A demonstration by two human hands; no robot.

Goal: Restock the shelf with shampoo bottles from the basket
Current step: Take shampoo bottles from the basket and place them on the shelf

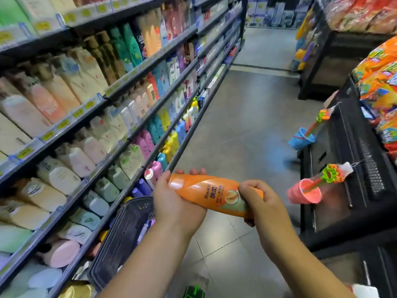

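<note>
- Step rn: one bottle is out of the basket and in hand, not shelved yet. I'd call it the "got it, lining it up" bit.
- The orange shampoo bottle is lying roughly sideways in mid-air over the aisle floor, just right of the shelf and above the basket's far corner.
- Left hand is wrapped round the bottle's left end from underneath, w/ fingertips curling over the top edge. Clamped on it, not loose.
- Right hand has its fingers curled tight round the other end, thumb side on top. So both hands are gripping the same bottle.
- The dark basket sits low by the shelf foot, w/ more stuff inside. Can't tell how many bottles are left, too blurry.
- Next move imo: turn the bottle upright, pick out the matching orange row, and slide it into a gap label-out. One hand prob has to let go first.
- Shelves look packed, so finding the gap is the tricky part. Can't make out a free slot from here, tbh.
- A pink toy bucket hangs off the rack on the right, close to the right hand, so watch the elbow.
</note>
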